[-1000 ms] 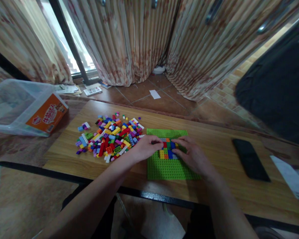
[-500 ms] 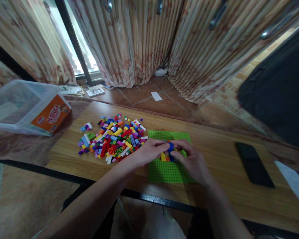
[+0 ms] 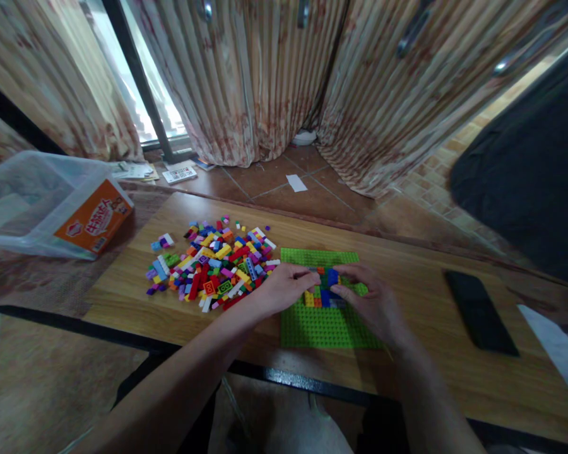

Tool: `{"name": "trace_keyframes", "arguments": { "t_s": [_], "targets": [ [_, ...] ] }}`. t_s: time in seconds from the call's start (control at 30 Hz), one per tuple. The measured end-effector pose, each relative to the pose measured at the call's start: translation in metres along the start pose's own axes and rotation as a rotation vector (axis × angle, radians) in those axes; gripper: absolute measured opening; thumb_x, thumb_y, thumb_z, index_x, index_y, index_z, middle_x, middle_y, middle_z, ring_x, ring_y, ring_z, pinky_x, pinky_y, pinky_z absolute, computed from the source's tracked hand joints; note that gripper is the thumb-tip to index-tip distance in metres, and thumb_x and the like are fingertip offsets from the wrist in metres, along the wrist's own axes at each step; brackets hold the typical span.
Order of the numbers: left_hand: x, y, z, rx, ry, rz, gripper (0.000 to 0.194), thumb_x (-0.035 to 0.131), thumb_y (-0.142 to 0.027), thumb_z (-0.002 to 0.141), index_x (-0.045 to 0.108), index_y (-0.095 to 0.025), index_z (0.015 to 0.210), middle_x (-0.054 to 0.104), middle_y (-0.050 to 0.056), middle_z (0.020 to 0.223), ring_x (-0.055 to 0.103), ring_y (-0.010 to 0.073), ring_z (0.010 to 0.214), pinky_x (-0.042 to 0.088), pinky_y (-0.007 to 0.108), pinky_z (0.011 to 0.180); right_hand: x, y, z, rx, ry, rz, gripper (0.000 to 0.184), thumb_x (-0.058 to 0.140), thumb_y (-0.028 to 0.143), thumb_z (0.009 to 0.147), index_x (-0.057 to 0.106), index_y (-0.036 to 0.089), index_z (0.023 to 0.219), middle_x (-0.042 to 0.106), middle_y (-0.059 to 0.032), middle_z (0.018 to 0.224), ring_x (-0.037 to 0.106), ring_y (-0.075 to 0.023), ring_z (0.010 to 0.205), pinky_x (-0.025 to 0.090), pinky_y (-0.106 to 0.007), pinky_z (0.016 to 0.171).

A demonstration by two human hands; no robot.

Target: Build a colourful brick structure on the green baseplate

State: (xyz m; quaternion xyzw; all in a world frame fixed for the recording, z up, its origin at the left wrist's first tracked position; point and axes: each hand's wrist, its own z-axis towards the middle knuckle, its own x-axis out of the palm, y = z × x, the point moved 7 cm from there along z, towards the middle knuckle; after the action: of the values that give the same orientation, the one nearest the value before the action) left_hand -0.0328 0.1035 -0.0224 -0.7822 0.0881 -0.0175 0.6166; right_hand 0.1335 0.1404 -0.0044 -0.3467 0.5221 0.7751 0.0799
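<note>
Green board (image 3: pixel 329 331), flat beneath left hand (image 3: pixel 286 288), grip unclear, and right hand (image 3: pixel 372 299); probably light, stiff, best steadied by edges. Pinched in right hand, blue brick (image 3: pixel 332 276): likely hard, slick, best held by opposite sides.

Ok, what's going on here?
A person's right hand has its fingertips at a blue plastic brick on or just above a multicoloured cluster of plastic bricks; the left hand is at the cluster's left side. The cluster sits on a flat green studded baseplate, with a heap of multicoloured plastic bricks to its left.
</note>
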Motion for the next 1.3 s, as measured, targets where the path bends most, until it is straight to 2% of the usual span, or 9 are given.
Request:
{"name": "trace_keyframes", "arguments": {
  "t_s": [0.1, 0.2, 0.4, 0.67, 0.83, 1.0, 1.1, 1.17, 1.3],
  "targets": [
    [-0.004, 0.002, 0.002, -0.006, -0.027, -0.012, 0.030, 0.059, -0.039, 0.083, 0.067, -0.014, 0.070, 0.044, -0.006, 0.053, 0.037, 0.0088, 0.052, 0.028, 0.024, 0.054, -0.011, -0.018, 0.001, 0.044, -0.028, -0.002, 0.029, 0.070, 0.046, 0.081, 0.071, 0.030, 0.104, 0.063, -0.0051, 0.111, 0.059, -0.0240, 0.107, 0.047, -0.045, 0.096],
    [-0.005, 0.004, 0.005, 0.009, -0.024, -0.003, 0.026, 0.059, -0.035, 0.083, 0.069, -0.013, 0.072, 0.050, -0.004, 0.057, 0.039, 0.0097, 0.056, 0.029, 0.024, 0.056, -0.009, -0.026, 0.002, 0.045, 0.007, 0.011, 0.029, 0.072, 0.047, 0.079, 0.073, 0.030, 0.103, 0.060, -0.0049, 0.110, 0.058, -0.0240, 0.108, 0.046, -0.044, 0.098],
    [-0.005, 0.008, 0.007, 0.010, 0.004, 0.034, 0.025, 0.057, -0.032, 0.083, 0.070, -0.013, 0.075, 0.054, -0.003, 0.061, 0.041, 0.0105, 0.058, 0.030, 0.024, 0.056, 0.001, -0.021, 0.006, 0.021, 0.068, -0.042, 0.027, 0.072, 0.045, 0.080, 0.074, 0.031, 0.103, 0.061, -0.0053, 0.109, 0.059, -0.0243, 0.106, 0.048, -0.045, 0.095],
    [-0.005, 0.007, 0.006, 0.010, 0.011, 0.038, 0.023, 0.058, -0.030, 0.083, 0.073, -0.012, 0.080, 0.059, -0.001, 0.066, 0.044, 0.0105, 0.061, 0.032, 0.024, 0.058, 0.003, -0.021, 0.007, 0.007, 0.106, -0.096, 0.025, 0.070, 0.043, 0.080, 0.075, 0.031, 0.102, 0.062, -0.0049, 0.109, 0.059, -0.0248, 0.105, 0.049, -0.044, 0.092],
    [-0.005, 0.005, 0.006, 0.003, 0.009, 0.020, 0.022, 0.059, -0.028, 0.081, 0.072, -0.012, 0.075, 0.059, -0.002, 0.063, 0.045, 0.0103, 0.059, 0.034, 0.024, 0.059, 0.005, -0.025, 0.007, 0.042, 0.132, -0.097, 0.029, 0.070, 0.042, 0.080, 0.074, 0.030, 0.106, 0.062, -0.0059, 0.113, 0.060, -0.0241, 0.105, 0.049, -0.043, 0.092],
    [-0.005, 0.006, 0.006, 0.002, 0.000, 0.025, 0.021, 0.058, -0.027, 0.082, 0.072, -0.013, 0.076, 0.058, -0.003, 0.062, 0.045, 0.0098, 0.058, 0.035, 0.024, 0.059, 0.003, -0.027, 0.007, 0.048, 0.113, -0.071, 0.034, 0.071, 0.044, 0.079, 0.073, 0.030, 0.110, 0.063, -0.0062, 0.117, 0.060, -0.0252, 0.109, 0.048, -0.044, 0.095],
    [-0.005, 0.008, 0.008, 0.017, 0.008, 0.061, 0.023, 0.057, -0.028, 0.084, 0.073, -0.012, 0.079, 0.062, -0.001, 0.065, 0.050, 0.0112, 0.060, 0.036, 0.024, 0.059, 0.000, -0.031, 0.008, 0.091, 0.060, -0.034, 0.029, 0.068, 0.042, 0.081, 0.073, 0.027, 0.106, 0.067, -0.0063, 0.111, 0.062, -0.0241, 0.105, 0.048, -0.045, 0.095],
    [-0.004, 0.008, 0.008, 0.055, 0.017, 0.107, 0.025, 0.055, -0.029, 0.087, 0.073, -0.012, 0.084, 0.066, 0.001, 0.071, 0.055, 0.0132, 0.066, 0.040, 0.025, 0.062, -0.001, -0.037, 0.008, 0.144, 0.016, -0.006, 0.026, 0.065, 0.041, 0.082, 0.073, 0.024, 0.101, 0.069, -0.0062, 0.104, 0.064, -0.0229, 0.098, 0.049, -0.043, 0.091],
    [0.002, -0.005, 0.000, 0.262, -0.041, 0.331, 0.028, 0.050, -0.028, 0.092, 0.073, -0.015, 0.101, 0.073, 0.006, 0.095, 0.064, 0.0179, 0.086, 0.048, 0.030, 0.080, 0.000, -0.042, 0.009, 0.236, -0.036, 0.011, 0.021, 0.066, 0.037, 0.079, 0.072, 0.020, 0.090, 0.071, -0.0049, 0.090, 0.065, -0.0206, 0.083, 0.051, -0.039, 0.081]
  ]
}}
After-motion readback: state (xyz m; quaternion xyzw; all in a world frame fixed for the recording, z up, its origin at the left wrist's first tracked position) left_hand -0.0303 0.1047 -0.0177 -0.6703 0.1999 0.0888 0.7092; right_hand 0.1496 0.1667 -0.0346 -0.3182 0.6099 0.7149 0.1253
